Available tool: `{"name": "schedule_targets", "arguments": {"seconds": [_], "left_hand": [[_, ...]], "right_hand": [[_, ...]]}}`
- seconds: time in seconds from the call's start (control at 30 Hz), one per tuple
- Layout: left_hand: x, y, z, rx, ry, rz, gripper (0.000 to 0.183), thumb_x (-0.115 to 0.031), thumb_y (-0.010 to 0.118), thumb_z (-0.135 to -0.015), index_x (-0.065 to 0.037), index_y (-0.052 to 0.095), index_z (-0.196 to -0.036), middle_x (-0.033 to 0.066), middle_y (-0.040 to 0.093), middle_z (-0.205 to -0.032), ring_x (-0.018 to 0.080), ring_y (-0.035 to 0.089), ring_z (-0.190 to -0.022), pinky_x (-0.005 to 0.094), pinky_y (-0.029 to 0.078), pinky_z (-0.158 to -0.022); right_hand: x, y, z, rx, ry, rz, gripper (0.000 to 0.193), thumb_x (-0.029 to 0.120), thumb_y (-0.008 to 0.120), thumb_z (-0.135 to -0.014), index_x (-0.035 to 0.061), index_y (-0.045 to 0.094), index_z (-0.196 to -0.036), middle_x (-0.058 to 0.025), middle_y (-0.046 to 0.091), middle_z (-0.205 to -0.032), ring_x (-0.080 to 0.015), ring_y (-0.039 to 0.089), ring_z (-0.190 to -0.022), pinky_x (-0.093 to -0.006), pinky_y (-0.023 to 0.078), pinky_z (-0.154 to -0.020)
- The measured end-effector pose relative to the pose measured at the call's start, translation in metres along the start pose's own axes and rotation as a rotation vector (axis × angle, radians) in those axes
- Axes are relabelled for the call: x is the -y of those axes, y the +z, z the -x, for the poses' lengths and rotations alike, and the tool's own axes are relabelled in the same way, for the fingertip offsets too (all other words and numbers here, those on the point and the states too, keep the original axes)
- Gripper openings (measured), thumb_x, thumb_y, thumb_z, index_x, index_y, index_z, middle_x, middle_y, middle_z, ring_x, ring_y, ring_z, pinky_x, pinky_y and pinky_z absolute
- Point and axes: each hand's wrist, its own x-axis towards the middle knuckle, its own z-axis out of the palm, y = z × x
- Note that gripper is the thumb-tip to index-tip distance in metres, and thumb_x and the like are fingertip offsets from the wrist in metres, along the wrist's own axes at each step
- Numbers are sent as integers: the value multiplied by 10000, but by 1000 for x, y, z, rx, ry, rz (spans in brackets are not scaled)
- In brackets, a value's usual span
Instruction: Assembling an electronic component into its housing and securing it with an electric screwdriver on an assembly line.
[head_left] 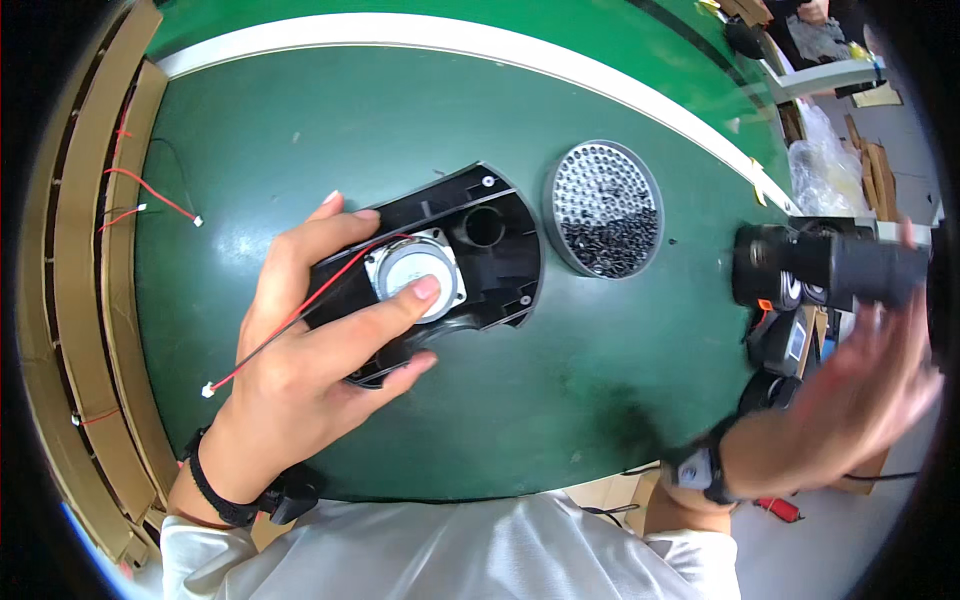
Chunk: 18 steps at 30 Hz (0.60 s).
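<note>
A black plastic housing (505,265) lies on the green table under my left hand (310,315), whose fingers are wrapped round its left end. The index fingertip presses on a round grey-white speaker (402,270) seated in the housing. From the speaker a red and black wire pair (300,315) runs back over the hand to a small white connector (208,390). Far to the right is my right hand (865,385), smeared by motion, beside a dark cylindrical object (865,270). Whether its fingers grip that object cannot be made out.
A round grey dish (549,215) with dimples holds many small black screws (612,240). Cardboard strips (85,270) with red wires line the left side. Black parts (780,340) and clear plastic wrap (825,165) crowd the right. Another person's hand (813,12) shows at top right.
</note>
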Motion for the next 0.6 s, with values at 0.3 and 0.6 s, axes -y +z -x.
{"name": "schedule_targets", "arguments": {"seconds": [0.3,0.6], "left_hand": [[2,10,-4,-82,24,-32,594,-42,901,-512,-123,760,-1083,223,529,-1278,394,553,-1202,584,463,-1078],[2,6,-7,-76,-1,-69,554,-77,909,-512,-108,776,-1049,219,546,-1250,377,565,-1168,575,495,-1042]], "right_hand": [[-18,94,13,83,326,-537,407,259,519,-974,-51,512,-1238,-157,589,-1034,-239,583,-797,-371,491,-806],[-47,125,8,200,329,-735,184,253,526,-949,75,525,-901,-42,484,-735,-191,482,-643,-397,456,-717]]}}
